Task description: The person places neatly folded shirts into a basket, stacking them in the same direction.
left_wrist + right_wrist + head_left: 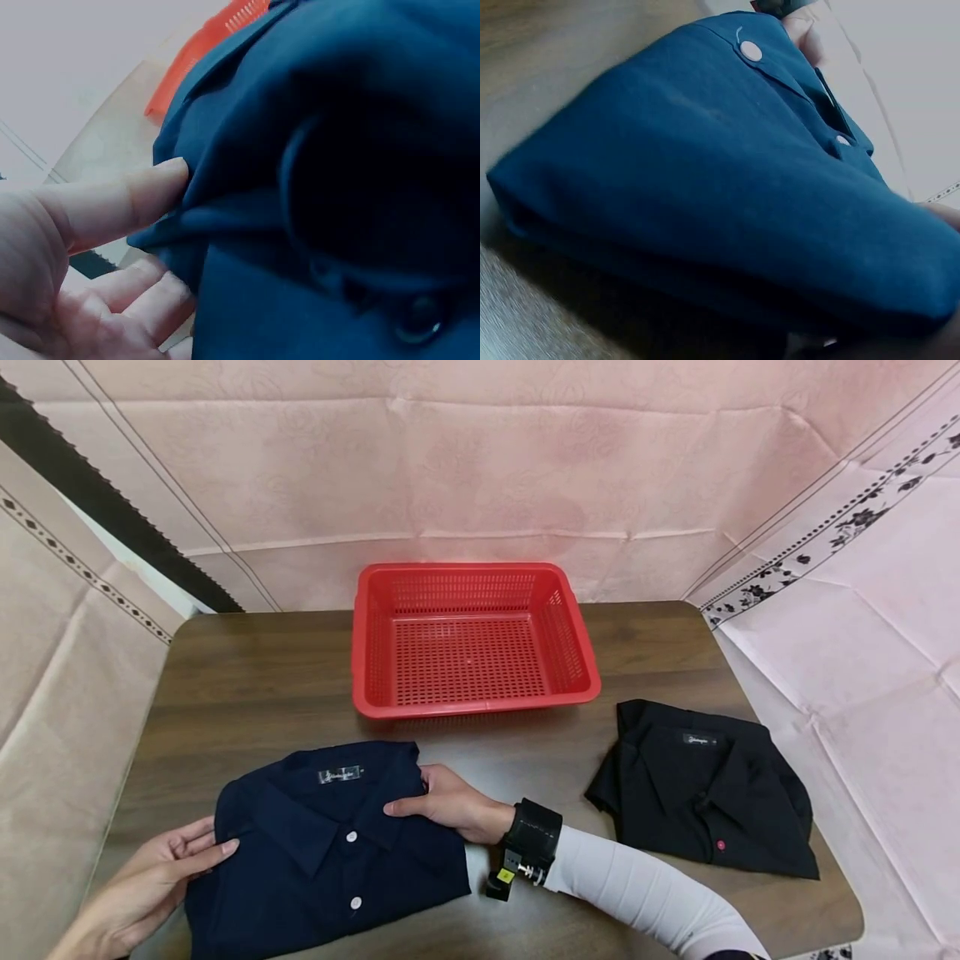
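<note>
I count two shirts: one navy shirt [300, 877] at near left, one black shirt [675, 810] at right, each with one neck label [340, 774]. Two hands, one left hand [153, 877], one right hand [459, 803]. One red basket [480, 705], far; one table [247, 693]. Two white buttons [351, 837] and one red button [721, 845], though others may be hidden.

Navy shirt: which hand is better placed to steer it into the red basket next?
Probably the right hand: it grips the navy shirt on the side nearer the red basket. The left hand holds the opposite side, farther off.
</note>
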{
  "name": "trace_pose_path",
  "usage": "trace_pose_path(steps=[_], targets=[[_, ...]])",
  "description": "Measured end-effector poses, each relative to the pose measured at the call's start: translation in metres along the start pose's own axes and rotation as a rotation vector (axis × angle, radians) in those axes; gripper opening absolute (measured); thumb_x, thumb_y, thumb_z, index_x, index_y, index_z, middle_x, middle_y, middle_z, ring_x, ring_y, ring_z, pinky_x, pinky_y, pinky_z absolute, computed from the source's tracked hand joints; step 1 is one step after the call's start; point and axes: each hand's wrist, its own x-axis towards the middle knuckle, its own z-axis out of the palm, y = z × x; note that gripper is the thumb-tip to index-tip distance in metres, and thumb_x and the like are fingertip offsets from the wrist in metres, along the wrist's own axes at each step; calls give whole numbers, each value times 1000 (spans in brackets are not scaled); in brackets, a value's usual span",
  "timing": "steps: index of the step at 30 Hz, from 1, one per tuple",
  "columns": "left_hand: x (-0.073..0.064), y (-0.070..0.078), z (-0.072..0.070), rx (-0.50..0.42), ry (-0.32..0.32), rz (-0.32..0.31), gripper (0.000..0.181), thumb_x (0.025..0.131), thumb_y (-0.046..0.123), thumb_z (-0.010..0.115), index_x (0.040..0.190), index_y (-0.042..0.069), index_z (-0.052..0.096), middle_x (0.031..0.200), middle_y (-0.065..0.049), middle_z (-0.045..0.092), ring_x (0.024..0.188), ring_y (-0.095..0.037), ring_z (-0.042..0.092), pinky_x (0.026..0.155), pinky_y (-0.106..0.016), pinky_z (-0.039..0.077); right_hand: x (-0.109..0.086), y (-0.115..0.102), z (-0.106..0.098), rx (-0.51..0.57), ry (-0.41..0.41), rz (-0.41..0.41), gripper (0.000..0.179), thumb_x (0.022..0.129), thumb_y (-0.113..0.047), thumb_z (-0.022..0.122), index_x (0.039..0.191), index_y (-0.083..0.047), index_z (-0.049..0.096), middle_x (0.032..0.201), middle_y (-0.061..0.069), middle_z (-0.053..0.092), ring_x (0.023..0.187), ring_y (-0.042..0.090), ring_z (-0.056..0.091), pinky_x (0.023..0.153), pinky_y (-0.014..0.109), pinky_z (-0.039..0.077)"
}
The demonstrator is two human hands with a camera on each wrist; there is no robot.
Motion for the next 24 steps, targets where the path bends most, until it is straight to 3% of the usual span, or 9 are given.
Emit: trace_pose_path(steps=[3, 4, 6, 9, 13, 16, 24], targets=[[0, 0, 5, -41, 16, 32, 75, 99, 10, 51, 154, -9, 4, 124, 16, 63, 111, -2, 59, 88, -23, 52, -2, 1, 0, 6, -19, -10, 32, 84, -18, 74, 114, -12, 65, 104, 2, 73, 91, 16, 70, 79, 30, 57], [0, 0, 6, -46, 21, 46, 72, 99, 10, 52, 155, -5, 10, 122, 18, 64, 111, -1, 59, 87, -22, 51, -2, 2, 0, 15, -30, -13, 33, 84, -17, 74, 116, -13, 64, 106, 2, 73, 92, 16, 70, 79, 31, 57], [-1, 0, 9, -66, 31, 77, 63, 98, 9, 53, 154, 6, 24, 121, 19, 64, 111, 1, 58, 87, -19, 50, -4, 2, 0, 42, -58, -15, 38, 86, -17, 72, 122, -14, 61, 110, 3, 72, 95, 17, 69, 81, 32, 57], [-3, 0, 13, -120, 38, 143, 46, 98, 6, 52, 141, 22, 46, 123, 15, 66, 112, 1, 59, 86, -18, 50, -6, 3, -1, 101, -106, -19, 45, 88, -16, 70, 131, -15, 55, 118, 4, 69, 100, 20, 68, 85, 34, 56], [-4, 3, 18, -167, 36, 201, 40, 98, 3, 51, 130, 26, 59, 124, 9, 68, 112, -6, 62, 86, -22, 53, -8, 6, -3, 175, -155, -12, 53, 91, -16, 67, 140, -18, 45, 125, 6, 66, 106, 23, 66, 88, 37, 55], [-4, 7, 21, -160, 61, 169, 36, 98, 5, 53, 128, 23, 61, 121, 8, 69, 110, -8, 63, 85, -23, 54, -10, 7, -5, 185, -160, -9, 55, 92, -17, 66, 142, -19, 43, 125, 6, 66, 107, 23, 66, 88, 37, 55], [2, 18, 26, -139, 142, 52, 28, 95, 15, 60, 120, 28, 61, 114, 15, 69, 105, -5, 63, 83, -23, 54, -14, 3, -12, 130, -110, -45, 50, 91, -18, 67, 138, -18, 49, 122, 6, 68, 104, 23, 68, 85, 35, 56]])
